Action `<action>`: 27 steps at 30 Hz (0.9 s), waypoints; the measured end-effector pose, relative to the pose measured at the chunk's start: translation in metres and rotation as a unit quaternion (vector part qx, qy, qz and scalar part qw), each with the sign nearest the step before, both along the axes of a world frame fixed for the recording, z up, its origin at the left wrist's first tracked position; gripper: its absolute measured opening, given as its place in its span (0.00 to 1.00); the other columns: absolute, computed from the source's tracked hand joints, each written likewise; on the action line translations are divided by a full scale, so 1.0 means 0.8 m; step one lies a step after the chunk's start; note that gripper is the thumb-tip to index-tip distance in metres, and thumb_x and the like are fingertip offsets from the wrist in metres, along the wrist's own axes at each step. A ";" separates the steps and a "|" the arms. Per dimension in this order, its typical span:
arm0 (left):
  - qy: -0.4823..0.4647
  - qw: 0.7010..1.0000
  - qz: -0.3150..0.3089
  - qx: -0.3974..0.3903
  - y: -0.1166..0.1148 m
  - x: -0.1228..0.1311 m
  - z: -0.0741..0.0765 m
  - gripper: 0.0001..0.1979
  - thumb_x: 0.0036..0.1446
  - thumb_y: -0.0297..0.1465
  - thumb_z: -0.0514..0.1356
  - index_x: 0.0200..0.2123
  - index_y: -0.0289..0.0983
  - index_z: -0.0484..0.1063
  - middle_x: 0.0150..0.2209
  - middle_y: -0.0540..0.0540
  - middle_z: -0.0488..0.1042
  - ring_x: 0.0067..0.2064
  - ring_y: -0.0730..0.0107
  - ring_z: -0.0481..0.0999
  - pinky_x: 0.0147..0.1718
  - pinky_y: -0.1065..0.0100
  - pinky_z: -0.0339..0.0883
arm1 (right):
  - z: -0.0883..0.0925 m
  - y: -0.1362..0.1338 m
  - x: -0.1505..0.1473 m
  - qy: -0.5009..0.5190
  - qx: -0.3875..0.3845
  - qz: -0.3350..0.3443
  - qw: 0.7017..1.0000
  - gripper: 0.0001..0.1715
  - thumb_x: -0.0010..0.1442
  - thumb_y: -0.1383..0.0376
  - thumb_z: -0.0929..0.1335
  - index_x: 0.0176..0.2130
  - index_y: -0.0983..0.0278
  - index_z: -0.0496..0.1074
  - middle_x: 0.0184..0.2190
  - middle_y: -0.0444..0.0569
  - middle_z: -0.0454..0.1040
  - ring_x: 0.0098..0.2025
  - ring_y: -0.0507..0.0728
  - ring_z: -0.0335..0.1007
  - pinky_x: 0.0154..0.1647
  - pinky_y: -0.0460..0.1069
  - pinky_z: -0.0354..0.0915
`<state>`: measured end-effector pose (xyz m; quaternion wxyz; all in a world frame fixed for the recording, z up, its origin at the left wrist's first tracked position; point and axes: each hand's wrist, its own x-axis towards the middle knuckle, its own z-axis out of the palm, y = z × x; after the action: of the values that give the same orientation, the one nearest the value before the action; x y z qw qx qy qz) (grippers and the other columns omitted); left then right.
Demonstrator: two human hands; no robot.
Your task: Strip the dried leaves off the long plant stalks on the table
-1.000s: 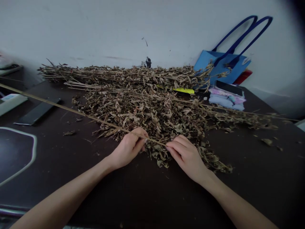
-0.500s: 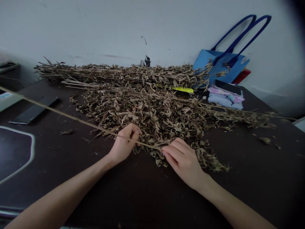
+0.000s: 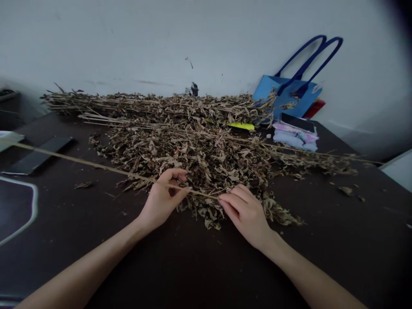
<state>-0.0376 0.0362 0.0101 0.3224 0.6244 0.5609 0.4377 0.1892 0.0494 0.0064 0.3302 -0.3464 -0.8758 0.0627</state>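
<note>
A long bare dried stalk [image 3: 80, 162] runs from the far left across the dark table [image 3: 199, 266] to my hands. My left hand [image 3: 162, 199] is closed loosely round it, thumb and fingers pinching the stalk near the front of a big heap of dried leaves and stems [image 3: 193, 141]. My right hand [image 3: 244, 212] pinches the stalk's right end, fingers pressed together, resting against the leaf heap's front edge.
A blue bag with dark handles [image 3: 288, 92] leans on the white wall at the back right, with a pale folded cloth [image 3: 294, 135] and a yellow object [image 3: 241, 126] by it. A flat dark slab [image 3: 35, 155] lies at the left.
My left hand slid leftward along the stalk and loosened its fingers. My right hand moved slightly left. The view shifted a little.
</note>
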 end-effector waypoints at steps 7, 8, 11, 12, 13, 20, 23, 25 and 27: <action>-0.134 0.982 -0.105 -0.078 -0.010 0.008 0.000 0.14 0.53 0.31 0.62 0.44 0.36 0.69 0.34 0.47 0.72 0.32 0.73 0.70 0.29 0.73 0.64 | 0.001 -0.004 0.000 -0.019 -0.037 0.018 0.999 0.11 0.63 0.69 0.60 0.39 0.65 0.70 0.31 0.49 0.68 0.36 0.54 0.62 0.38 0.51 0.62; -0.152 0.979 -0.115 -0.078 -0.011 0.010 0.000 0.13 0.53 0.31 0.62 0.43 0.36 0.70 0.35 0.47 0.72 0.33 0.73 0.70 0.30 0.73 0.65 | 0.002 -0.005 0.000 -0.024 -0.040 0.024 0.999 0.11 0.63 0.69 0.59 0.39 0.66 0.70 0.31 0.49 0.68 0.36 0.54 0.62 0.38 0.51 0.63; -0.165 0.971 -0.150 -0.081 -0.012 0.015 -0.001 0.10 0.54 0.29 0.61 0.41 0.35 0.73 0.35 0.46 0.72 0.30 0.76 0.69 0.27 0.75 0.64 | 0.005 -0.009 -0.003 -0.034 -0.044 0.039 0.998 0.11 0.63 0.69 0.59 0.39 0.66 0.70 0.31 0.49 0.68 0.35 0.53 0.62 0.38 0.50 0.63; -0.158 0.971 -0.162 -0.081 -0.012 0.016 -0.001 0.09 0.55 0.29 0.60 0.40 0.35 0.74 0.35 0.46 0.72 0.28 0.77 0.68 0.25 0.75 0.64 | 0.006 -0.010 -0.003 -0.037 -0.044 0.044 0.997 0.11 0.63 0.69 0.59 0.38 0.65 0.70 0.31 0.49 0.68 0.35 0.53 0.62 0.38 0.50 0.63; -0.148 0.971 -0.172 -0.080 -0.012 0.017 -0.001 0.08 0.55 0.29 0.60 0.39 0.35 0.75 0.34 0.47 0.71 0.25 0.79 0.67 0.23 0.76 0.63 | 0.006 -0.011 -0.004 -0.039 -0.044 0.048 0.997 0.11 0.63 0.69 0.59 0.38 0.65 0.70 0.31 0.49 0.68 0.35 0.53 0.62 0.38 0.50 0.62; -0.127 0.969 -0.210 -0.040 -0.014 0.020 -0.001 0.10 0.58 0.30 0.57 0.41 0.37 0.75 0.36 0.45 0.69 0.24 0.80 0.68 0.22 0.75 0.66 | 0.003 -0.012 -0.004 -0.030 -0.058 0.056 0.996 0.10 0.62 0.70 0.60 0.37 0.65 0.70 0.31 0.49 0.68 0.35 0.53 0.62 0.36 0.50 0.61; -0.105 0.975 -0.197 -0.021 -0.014 0.021 -0.001 0.09 0.58 0.30 0.57 0.41 0.36 0.75 0.34 0.46 0.69 0.24 0.79 0.69 0.21 0.75 0.66 | 0.001 -0.012 -0.004 -0.016 -0.060 0.059 0.996 0.09 0.62 0.70 0.61 0.36 0.66 0.70 0.31 0.49 0.69 0.35 0.53 0.61 0.36 0.49 0.61; -0.092 0.977 -0.190 -0.012 -0.015 0.022 -0.001 0.09 0.58 0.29 0.56 0.40 0.36 0.75 0.32 0.46 0.69 0.24 0.78 0.69 0.21 0.75 0.67 | 0.001 -0.012 -0.005 -0.007 -0.061 0.062 0.996 0.08 0.61 0.71 0.62 0.36 0.66 0.70 0.31 0.49 0.69 0.34 0.53 0.61 0.36 0.49 0.61; -0.088 0.978 -0.187 -0.012 -0.015 0.022 -0.002 0.10 0.59 0.29 0.56 0.41 0.35 0.74 0.31 0.47 0.69 0.24 0.77 0.70 0.21 0.75 0.67 | 0.000 -0.011 -0.006 -0.001 -0.061 0.062 0.996 0.07 0.61 0.71 0.62 0.36 0.66 0.70 0.31 0.49 0.69 0.34 0.53 0.60 0.36 0.49 0.61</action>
<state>-0.0198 0.0242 0.0085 0.4542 0.6734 0.4084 0.4164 0.1843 0.0404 0.0066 0.3028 -0.3107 -0.8906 0.1366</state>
